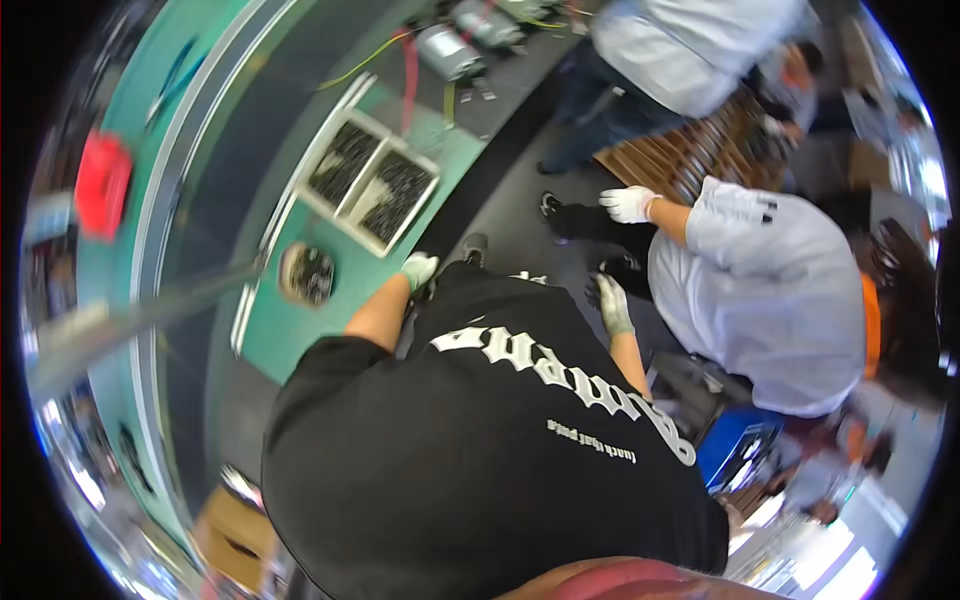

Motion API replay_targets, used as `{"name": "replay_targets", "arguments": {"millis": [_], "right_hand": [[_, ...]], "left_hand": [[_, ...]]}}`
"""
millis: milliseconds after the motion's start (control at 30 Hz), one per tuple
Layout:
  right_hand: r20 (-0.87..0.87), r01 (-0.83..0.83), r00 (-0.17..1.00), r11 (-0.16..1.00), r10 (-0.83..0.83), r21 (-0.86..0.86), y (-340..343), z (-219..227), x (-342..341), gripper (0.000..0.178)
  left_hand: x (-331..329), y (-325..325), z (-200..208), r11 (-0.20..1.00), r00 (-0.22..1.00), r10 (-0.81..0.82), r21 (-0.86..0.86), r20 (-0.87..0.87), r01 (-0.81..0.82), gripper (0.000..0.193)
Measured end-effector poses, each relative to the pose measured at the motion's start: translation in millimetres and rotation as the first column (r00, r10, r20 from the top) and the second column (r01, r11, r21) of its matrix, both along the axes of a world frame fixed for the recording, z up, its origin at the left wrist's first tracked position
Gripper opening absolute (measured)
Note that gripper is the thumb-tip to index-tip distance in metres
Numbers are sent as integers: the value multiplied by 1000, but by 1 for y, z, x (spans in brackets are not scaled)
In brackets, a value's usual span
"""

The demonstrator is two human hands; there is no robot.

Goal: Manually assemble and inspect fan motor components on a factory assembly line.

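Observation:
My left hand (pixel 420 268), in a pale glove, is by the edge of the green work surface (pixel 270 345), close to the corner of a two-part white tray (pixel 372 243). Its fingers are small and partly turned away, so I cannot tell how they are held. Both compartments of the tray contain many small dark parts (pixel 395 200). A round tub (pixel 296 270) of similar dark pieces stands left of the tray. My right hand (pixel 615 308), in a greyish-white glove, hangs at my side over the floor. Its fingers are stretched out, and nothing shows in them.
A co-worker in a light shirt (pixel 760 280) is close on my right, one white-gloved hand (pixel 628 204) reaching toward me. Another person (pixel 690 50) stands farther ahead. Cylindrical metal motors (pixel 448 52) with wires lie beyond the tray. A conveyor track (pixel 215 190) and red bin (pixel 103 185) are left.

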State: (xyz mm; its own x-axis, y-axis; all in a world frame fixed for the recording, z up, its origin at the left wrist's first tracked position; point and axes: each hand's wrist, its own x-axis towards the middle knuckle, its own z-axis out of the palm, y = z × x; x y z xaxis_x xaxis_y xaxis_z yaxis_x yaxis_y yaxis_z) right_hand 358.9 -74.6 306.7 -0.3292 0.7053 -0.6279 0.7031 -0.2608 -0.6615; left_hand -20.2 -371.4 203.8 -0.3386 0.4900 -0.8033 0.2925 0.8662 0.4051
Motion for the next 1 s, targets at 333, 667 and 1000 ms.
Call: {"name": "replay_targets", "arguments": {"millis": [333, 667, 1000], "right_hand": [[366, -396, 859, 917, 357, 35, 80, 89, 137, 28], [572, -459, 737, 888, 360, 34, 68, 133, 212, 21], [17, 526, 846, 829, -533, -191, 90, 5, 188, 21]], "left_hand": [[71, 119, -7, 958, 904, 240, 66, 355, -280, 56], [91, 176, 40, 966, 927, 198, 98, 319, -240, 25], [121, 189, -39, 981, 991, 37, 186, 132, -61, 28]]}}
